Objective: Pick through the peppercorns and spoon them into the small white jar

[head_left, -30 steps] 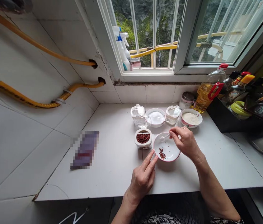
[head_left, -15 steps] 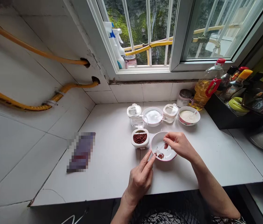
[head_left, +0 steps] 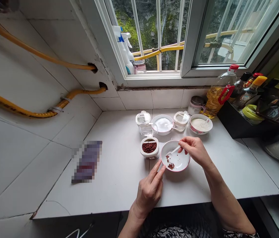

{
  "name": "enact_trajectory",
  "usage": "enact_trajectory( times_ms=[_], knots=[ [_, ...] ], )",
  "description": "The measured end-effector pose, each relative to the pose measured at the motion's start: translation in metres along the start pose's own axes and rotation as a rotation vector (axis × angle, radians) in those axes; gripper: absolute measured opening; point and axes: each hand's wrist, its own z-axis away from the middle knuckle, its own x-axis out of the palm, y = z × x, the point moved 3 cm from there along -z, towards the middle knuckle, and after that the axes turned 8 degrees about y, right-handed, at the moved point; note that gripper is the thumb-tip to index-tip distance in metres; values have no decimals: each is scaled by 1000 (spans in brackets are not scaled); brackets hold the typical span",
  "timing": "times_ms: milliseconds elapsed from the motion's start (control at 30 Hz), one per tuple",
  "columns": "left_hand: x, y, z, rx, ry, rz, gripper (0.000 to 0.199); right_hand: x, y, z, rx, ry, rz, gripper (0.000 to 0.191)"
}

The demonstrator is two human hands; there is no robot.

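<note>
A white bowl with a pink rim (head_left: 182, 162) stands on the counter with a small heap of reddish-brown peppercorns (head_left: 171, 166) in it. My left hand (head_left: 149, 190) holds the bowl's near-left rim with two outstretched fingertips; its other fingers are curled. In a pinch, my right hand (head_left: 195, 150) grips a small white spoon (head_left: 174, 151) by the handle, its tip low inside the bowl near some scattered peppercorns. Left of the bowl sits a seasoning jar (head_left: 149, 152), its clear lid flipped up, filled with the same peppercorns.
Behind are a bowl of white granules (head_left: 163, 125), two lidded jars (head_left: 143, 118) (head_left: 181, 120) and a bowl of pale powder (head_left: 201, 124). An oil bottle (head_left: 216, 96) and a black rack (head_left: 235, 125) stand at right. A blurred purple packet (head_left: 87, 162) lies left.
My right hand has drawn slightly up and right with the spoon, whose bowl has moved off the peppercorn heap. My left hand stays at the rim.
</note>
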Motion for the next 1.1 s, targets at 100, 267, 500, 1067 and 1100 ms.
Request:
enact_trajectory(
  times_ms=[100, 267, 500, 1067, 1100],
  knots=[
    [0, 0, 0, 1, -5, 4, 57, 0, 2, -1, 1, 19, -6, 24],
    [1, 0, 0, -4, -11, 11, 59, 0, 4, -6, 7, 25, -88, 28],
    [1, 0, 0, -9, -7, 0, 59, 14, -11, -7, -170, 145, -236, 30],
    [0, 0, 0, -13, -22, -9, 60, -2, -21, 6, -601, 164, 429, 17],
    [0, 0, 0, -13, -25, -10, 60, -5, -16, 4, -539, 115, 480, 17]
  ],
)
